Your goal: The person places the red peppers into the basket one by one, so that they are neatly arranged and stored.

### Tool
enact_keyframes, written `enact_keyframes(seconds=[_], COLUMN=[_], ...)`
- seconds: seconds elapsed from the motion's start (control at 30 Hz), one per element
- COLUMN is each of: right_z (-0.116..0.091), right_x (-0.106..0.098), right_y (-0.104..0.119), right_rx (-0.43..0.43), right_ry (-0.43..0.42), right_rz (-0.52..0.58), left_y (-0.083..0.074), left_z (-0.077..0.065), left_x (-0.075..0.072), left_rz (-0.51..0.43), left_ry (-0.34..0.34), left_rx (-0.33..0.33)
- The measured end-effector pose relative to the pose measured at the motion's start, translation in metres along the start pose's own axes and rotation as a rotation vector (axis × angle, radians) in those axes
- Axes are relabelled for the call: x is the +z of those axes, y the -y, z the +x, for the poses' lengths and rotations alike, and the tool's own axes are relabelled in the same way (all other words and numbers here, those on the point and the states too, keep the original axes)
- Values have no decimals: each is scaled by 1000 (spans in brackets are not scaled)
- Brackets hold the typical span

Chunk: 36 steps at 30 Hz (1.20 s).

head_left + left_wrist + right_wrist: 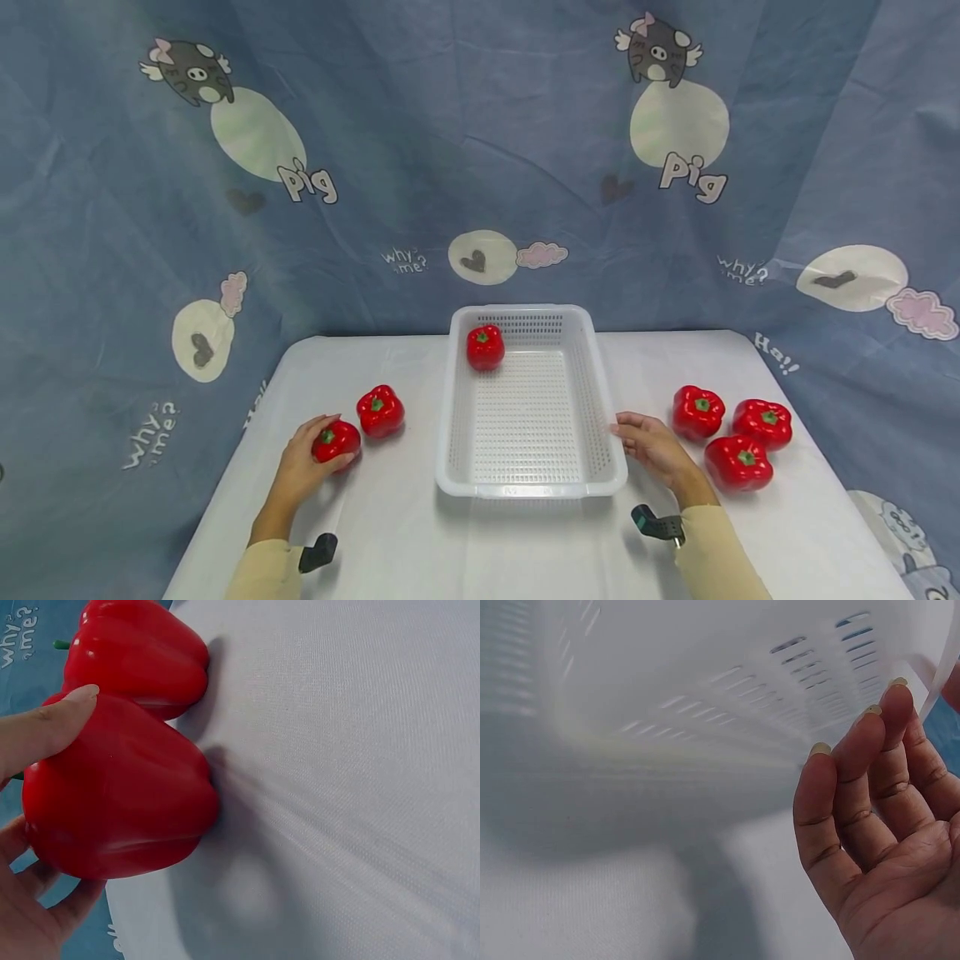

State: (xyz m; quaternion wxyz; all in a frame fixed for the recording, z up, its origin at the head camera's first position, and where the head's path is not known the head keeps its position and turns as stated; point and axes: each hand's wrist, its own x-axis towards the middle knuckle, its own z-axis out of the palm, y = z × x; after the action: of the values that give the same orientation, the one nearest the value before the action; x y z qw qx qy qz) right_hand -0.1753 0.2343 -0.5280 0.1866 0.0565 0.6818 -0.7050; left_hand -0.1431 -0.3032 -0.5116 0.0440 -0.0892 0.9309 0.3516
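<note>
Our left hand (pixel 303 467) curls round a red pepper (pixel 336 441) on the table, thumb on top. The white basket (pixel 607 467) lies to that hand's right, long axis running away from us. Our right hand (pixel 654 447), fingers straight and holding nothing, rests just beside the basket's right wall.

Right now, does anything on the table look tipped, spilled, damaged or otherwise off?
Nothing stands out. The white basket sits flat and square with one red pepper in its far corner. The left hand grips a pepper beside another; three more sit by the open right hand. All look intact.
</note>
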Motion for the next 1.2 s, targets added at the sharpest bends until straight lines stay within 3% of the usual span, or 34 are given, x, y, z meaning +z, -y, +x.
enact_keyframes(seconds=[0.3,0.5,0.67,0.83,0.97,1.2], right_z=[-1,-2,-1,-1,0,1], right_x=[0,0,1,0,0,-1], right_y=[2,1,1,1,-1,0], right_rx=[-18,-19,-14,-3,0,7], right_ry=[1,1,-3,2,7,-9], right_rz=[0,1,-2,-4,-8,-10], left_y=[0,-1,-3,-7,-15,-44], left_z=[0,-2,-4,-11,-18,-25], left_x=[0,-3,-9,-19,-34,-55], left_rz=[5,58,95,70,56,60], left_ry=[1,-3,19,53,60,59], left_rx=[-27,-33,-18,-9,34,144])
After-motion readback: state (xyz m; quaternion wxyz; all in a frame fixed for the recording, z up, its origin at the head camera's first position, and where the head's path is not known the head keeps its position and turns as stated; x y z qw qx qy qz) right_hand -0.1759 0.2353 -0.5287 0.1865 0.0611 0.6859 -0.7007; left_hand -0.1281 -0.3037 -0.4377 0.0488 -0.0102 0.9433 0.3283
